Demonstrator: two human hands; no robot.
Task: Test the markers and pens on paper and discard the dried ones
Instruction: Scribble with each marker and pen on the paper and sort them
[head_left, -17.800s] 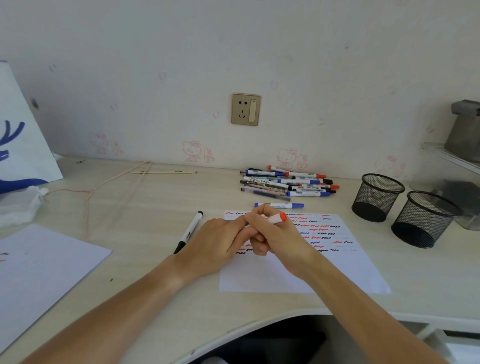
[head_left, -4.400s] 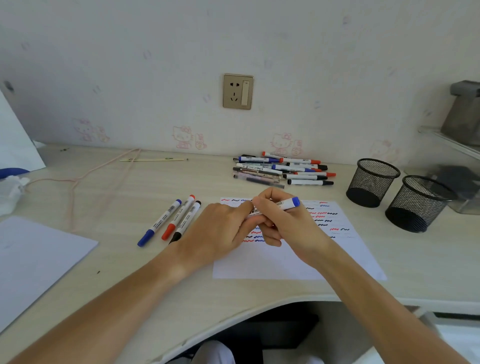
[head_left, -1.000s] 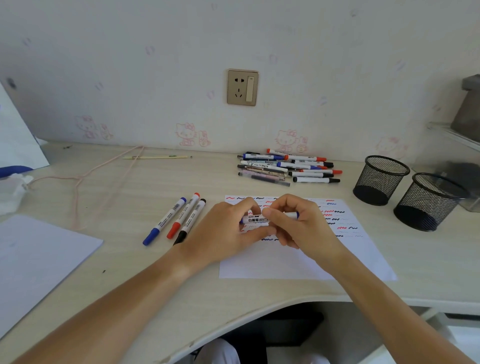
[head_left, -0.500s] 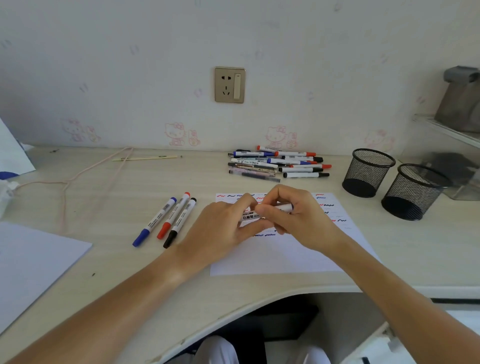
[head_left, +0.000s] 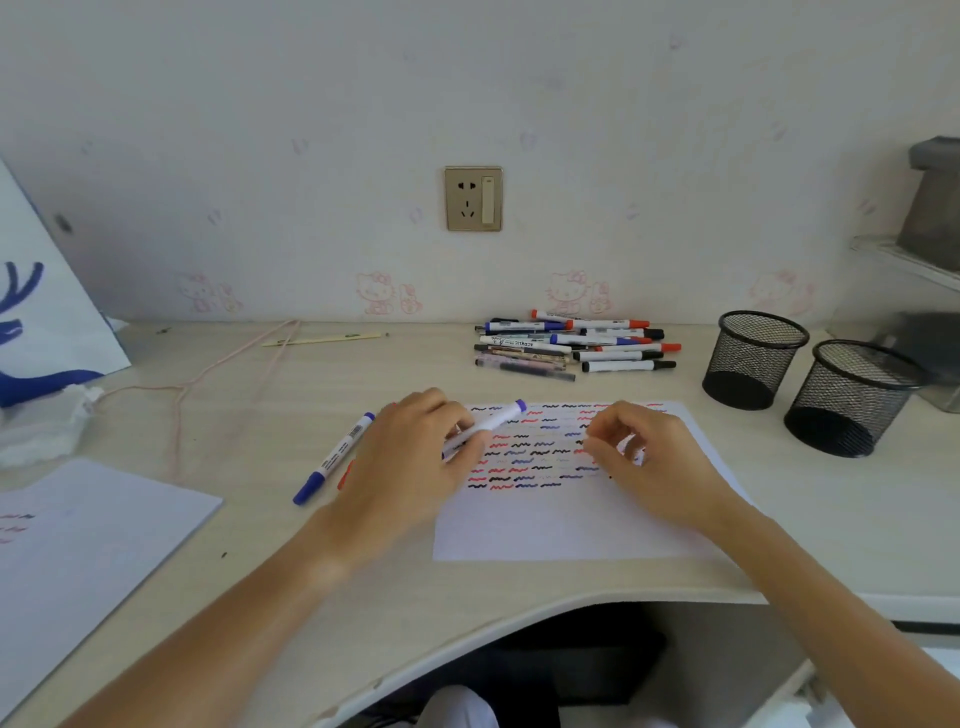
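Left fingers (head_left: 457, 436) grip light, stiff, slick marker (head_left: 491, 425) mid-barrel, its blue end beyond them; right fingers (head_left: 605, 441) curled, contents unclear.

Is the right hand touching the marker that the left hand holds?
Apart. The head view shows bare paper between the right hand and the marker gripped by the left hand.

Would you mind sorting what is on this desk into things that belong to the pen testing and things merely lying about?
Part of the job:
- blue-capped marker held by the left hand
- right hand
- test paper with squiggles
- pile of pens
- blue marker set aside
- two mesh cups

Lying about:
- pink cord
- wall socket
- white bag
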